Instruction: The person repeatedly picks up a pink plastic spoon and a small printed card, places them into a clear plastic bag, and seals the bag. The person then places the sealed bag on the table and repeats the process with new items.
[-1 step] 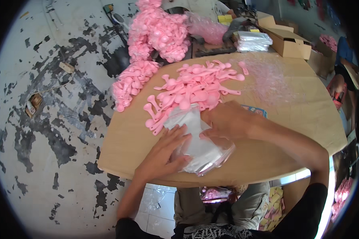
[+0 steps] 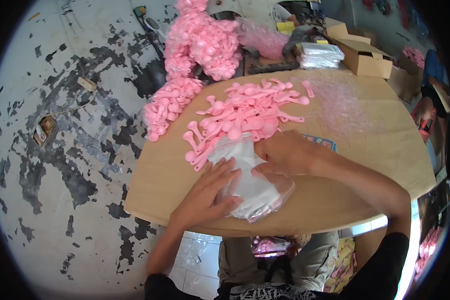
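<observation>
The stack of clear plastic bags (image 2: 252, 187) lies on the near part of the wooden worktop (image 2: 365, 150), just inside its near edge. It serves as the reference point below.

**Position of the hands.** The left hand (image 2: 205, 192) lies flat on the left side of the stack, fingers spread and pressing down on the film. The right hand (image 2: 285, 152) rests on the far right corner of the stack, fingers curled and bearing on the upper layers. Whether its fingertips have pinched one sheet cannot be told. Neither hand encloses an object; the two are near each other but do not touch.

**Surrounding items.** A loose heap of pink plastic spoons (image 2: 247, 117) lies directly beyond the stack, its nearest pieces touching the far edge of the film. Further beyond, at the left far edge of the worktop, hang bulk bags of pink spoons (image 2: 200, 42). Open cardboard boxes (image 2: 362, 55) stand well beyond the stack to the right.

**Step in hand (judgement).** The operator appears to be separating a single bag from the stack, one hand anchoring, the other working the top layer.

**Next move requires (judgement).**
1. Keep downward pressure with the left hand so the stack does not slide.
2. Peel only one layer; thin film tends to cling.
3. Open the bag mouth towards the spoon heap.
</observation>
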Demonstrator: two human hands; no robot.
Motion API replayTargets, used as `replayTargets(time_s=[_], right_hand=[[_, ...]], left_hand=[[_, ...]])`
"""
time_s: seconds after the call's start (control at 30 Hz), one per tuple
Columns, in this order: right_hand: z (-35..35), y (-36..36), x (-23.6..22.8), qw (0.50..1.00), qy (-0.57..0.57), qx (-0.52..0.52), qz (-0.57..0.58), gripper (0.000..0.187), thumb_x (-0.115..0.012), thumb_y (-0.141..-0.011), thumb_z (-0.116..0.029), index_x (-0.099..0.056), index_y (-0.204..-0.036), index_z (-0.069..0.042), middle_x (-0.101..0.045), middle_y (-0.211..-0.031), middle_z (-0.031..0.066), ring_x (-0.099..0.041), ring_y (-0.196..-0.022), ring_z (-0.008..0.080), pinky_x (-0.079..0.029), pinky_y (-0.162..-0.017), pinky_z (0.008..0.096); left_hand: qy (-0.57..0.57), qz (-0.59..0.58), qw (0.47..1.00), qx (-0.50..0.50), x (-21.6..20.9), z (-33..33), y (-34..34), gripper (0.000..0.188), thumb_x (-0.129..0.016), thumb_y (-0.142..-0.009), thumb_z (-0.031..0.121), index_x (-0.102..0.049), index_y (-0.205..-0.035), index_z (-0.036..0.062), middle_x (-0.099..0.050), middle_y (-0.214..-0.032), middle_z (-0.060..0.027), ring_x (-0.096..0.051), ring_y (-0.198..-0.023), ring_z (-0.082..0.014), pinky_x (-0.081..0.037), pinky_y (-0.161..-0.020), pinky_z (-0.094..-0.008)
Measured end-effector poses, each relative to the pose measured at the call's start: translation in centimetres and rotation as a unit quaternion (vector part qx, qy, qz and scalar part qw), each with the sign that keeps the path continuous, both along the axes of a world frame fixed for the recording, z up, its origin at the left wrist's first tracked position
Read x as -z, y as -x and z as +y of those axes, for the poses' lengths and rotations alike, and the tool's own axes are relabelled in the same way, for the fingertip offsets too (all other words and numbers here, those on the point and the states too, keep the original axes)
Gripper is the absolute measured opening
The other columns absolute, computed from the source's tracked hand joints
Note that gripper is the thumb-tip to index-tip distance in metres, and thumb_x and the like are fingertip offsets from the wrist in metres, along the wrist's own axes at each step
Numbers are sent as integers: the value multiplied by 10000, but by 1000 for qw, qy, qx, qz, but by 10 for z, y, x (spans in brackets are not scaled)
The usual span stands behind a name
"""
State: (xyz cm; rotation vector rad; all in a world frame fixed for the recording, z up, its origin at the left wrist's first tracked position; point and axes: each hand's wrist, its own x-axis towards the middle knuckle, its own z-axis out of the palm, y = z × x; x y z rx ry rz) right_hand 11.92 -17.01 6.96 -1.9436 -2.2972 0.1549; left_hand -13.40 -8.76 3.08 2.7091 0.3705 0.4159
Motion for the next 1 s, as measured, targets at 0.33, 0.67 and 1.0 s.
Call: replayTargets(time_s=[0.33,0.67,1.0], right_hand=[[5,1,20,976,-33,12,213,292,-561,-944,-264,-714,-848,-35,-684,-818,203,-678,-782,358,-508,-739,478],[-25,-63,-41,908,-156,-4,389,196,-556,-977,-143,-701,-956,-12,-596,-680,40,-536,-618,87,-461,-588,299],[-33,-67,-7,902,-63,-55,423,259,-626,-988,-283,-708,-991,-37,-647,-771,17,-562,-650,63,-463,-590,254]], left_hand=[[25,-1,997,72,0,0,3,491,-671,-862,181,-598,-1331,56,-520,-1447,-151,-403,-1410,-341,-270,-1187,-476],[123,-36,988,80,-30,8,-26,688,-708,-858,386,-504,-1416,38,-529,-1423,-199,-443,-1384,-323,-234,-1190,-508],[589,-242,766,91,-57,1,-151,605,-472,-1040,365,-281,-1526,61,-499,-1439,-170,-555,-1260,-244,-506,-973,-363]])
